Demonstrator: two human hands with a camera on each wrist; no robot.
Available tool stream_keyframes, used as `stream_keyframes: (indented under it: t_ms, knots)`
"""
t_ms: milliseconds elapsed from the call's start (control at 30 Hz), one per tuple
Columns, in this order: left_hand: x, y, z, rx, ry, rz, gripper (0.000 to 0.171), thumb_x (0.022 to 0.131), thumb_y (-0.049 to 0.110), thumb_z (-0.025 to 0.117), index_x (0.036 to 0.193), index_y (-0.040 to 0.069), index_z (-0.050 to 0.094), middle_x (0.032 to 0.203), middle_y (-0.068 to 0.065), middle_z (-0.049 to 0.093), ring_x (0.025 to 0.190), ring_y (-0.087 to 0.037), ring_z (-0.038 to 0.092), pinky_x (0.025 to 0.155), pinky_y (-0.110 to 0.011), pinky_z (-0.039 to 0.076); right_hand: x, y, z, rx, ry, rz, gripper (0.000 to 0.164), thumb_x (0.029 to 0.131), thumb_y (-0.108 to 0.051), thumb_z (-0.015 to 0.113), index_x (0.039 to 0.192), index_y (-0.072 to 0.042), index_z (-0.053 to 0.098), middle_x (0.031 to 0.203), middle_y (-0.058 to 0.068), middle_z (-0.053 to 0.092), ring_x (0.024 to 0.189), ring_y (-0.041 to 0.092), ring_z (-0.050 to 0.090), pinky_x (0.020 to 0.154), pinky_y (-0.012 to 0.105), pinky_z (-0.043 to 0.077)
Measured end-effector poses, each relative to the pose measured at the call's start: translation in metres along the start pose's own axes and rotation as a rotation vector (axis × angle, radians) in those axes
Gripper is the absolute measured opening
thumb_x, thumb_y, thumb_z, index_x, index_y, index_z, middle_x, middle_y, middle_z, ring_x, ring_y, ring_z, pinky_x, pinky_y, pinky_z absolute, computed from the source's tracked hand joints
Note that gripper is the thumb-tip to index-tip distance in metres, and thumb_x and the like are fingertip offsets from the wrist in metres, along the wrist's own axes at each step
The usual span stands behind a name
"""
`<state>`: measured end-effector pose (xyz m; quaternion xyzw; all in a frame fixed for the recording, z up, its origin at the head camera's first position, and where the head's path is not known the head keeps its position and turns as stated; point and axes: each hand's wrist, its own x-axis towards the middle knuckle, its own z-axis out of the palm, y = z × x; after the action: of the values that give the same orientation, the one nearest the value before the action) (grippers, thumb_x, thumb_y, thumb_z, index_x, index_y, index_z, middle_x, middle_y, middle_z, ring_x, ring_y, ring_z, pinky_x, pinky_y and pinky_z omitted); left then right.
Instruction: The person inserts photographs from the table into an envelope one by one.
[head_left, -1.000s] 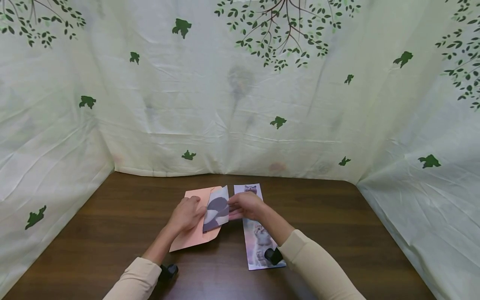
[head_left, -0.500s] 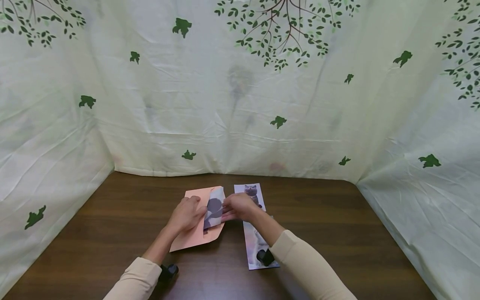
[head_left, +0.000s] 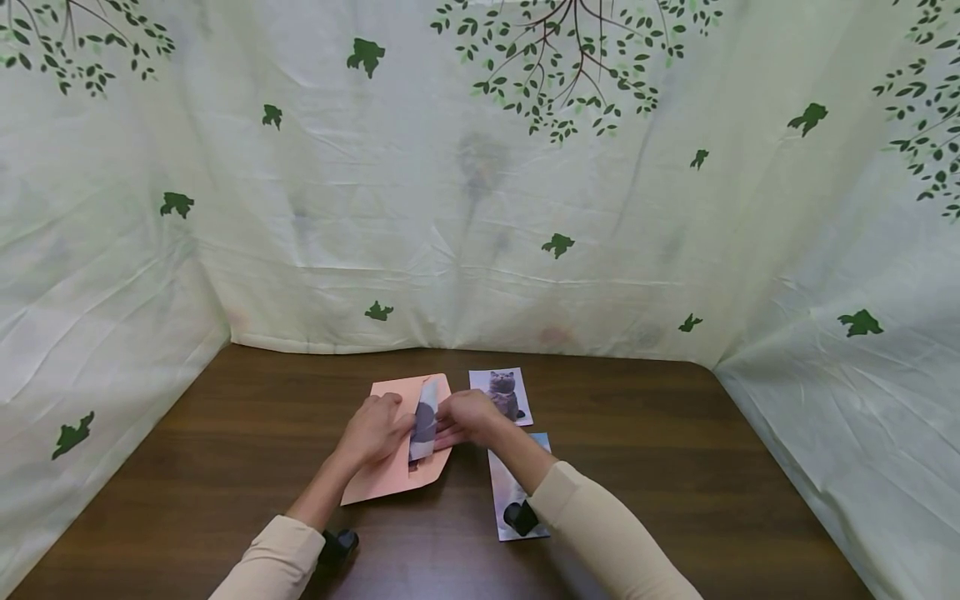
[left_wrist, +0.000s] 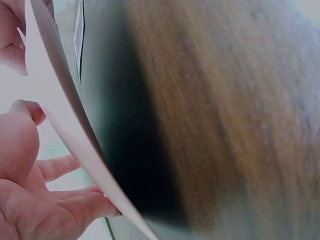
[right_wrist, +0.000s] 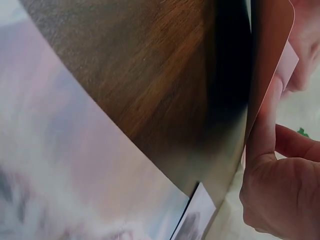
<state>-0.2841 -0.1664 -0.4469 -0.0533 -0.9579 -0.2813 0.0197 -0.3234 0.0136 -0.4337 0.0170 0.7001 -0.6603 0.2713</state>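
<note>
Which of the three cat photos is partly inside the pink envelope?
The grey cat photo pinched by the right hand; the other two lie flat on the table.

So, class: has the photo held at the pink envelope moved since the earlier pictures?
Yes. The photo has slid left, deeper into the pink envelope, away from the cat photo on the table.

Salmon-pink envelope (head_left: 390, 475), dark wood-grain table (head_left: 225, 433)
</note>
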Motion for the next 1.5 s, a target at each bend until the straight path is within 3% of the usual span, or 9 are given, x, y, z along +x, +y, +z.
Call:
stream_keyframes:
  t_ms: [433,667,867,1200,1500]
  knots:
    - [-0.001,0.001,0.000,0.029,0.014,0.020,0.049,0.097,0.025,0.056,0.131,-0.010,0.057,0.127,-0.026,0.063,0.124,-0.042,0.053,0.104,-0.055,0.045,0.002,0.003,0.010,0.034,-0.004,0.016,0.012,0.092,0.003,0.054,0.088,0.007,0.064,0.074,0.015,0.066,0.061,0.023,0.070,0.065,0.038,0.062]
    - [-0.001,-0.001,0.000,0.034,0.017,0.034,0.048,0.097,0.025,0.057,0.129,-0.011,0.057,0.125,-0.027,0.063,0.122,-0.043,0.055,0.102,-0.055,0.046,0.004,0.006,0.013,0.050,0.026,-0.006,0.011,0.090,0.006,0.059,0.086,0.011,0.067,0.071,0.014,0.066,0.056,0.019,0.069,0.061,0.034,0.061]
    - [0.000,-0.001,0.000,0.034,0.028,0.050,0.047,0.096,0.024,0.056,0.127,-0.011,0.059,0.124,-0.026,0.065,0.122,-0.043,0.056,0.103,-0.055,0.046,0.009,0.009,0.015,0.075,0.036,-0.009,0.009,0.089,0.005,0.060,0.084,0.008,0.067,0.068,0.012,0.067,0.054,0.018,0.069,0.060,0.033,0.061]
    - [0.001,0.001,0.000,0.032,0.022,0.035,0.048,0.095,0.025,0.056,0.128,-0.010,0.059,0.124,-0.027,0.064,0.122,-0.043,0.056,0.102,-0.054,0.046,0.007,0.008,0.011,0.061,0.018,-0.003,0.014,0.092,0.000,0.060,0.089,0.009,0.070,0.072,0.011,0.067,0.056,0.018,0.070,0.062,0.033,0.061]
    - [-0.002,0.002,-0.001,0.045,0.039,0.049,0.050,0.093,0.026,0.056,0.127,-0.011,0.059,0.124,-0.027,0.064,0.122,-0.044,0.055,0.102,-0.055,0.045,-0.005,-0.009,-0.011,0.004,-0.009,0.022,0.031,0.098,-0.007,0.056,0.120,0.012,0.066,0.091,0.014,0.069,0.072,0.021,0.072,0.078,0.038,0.062]
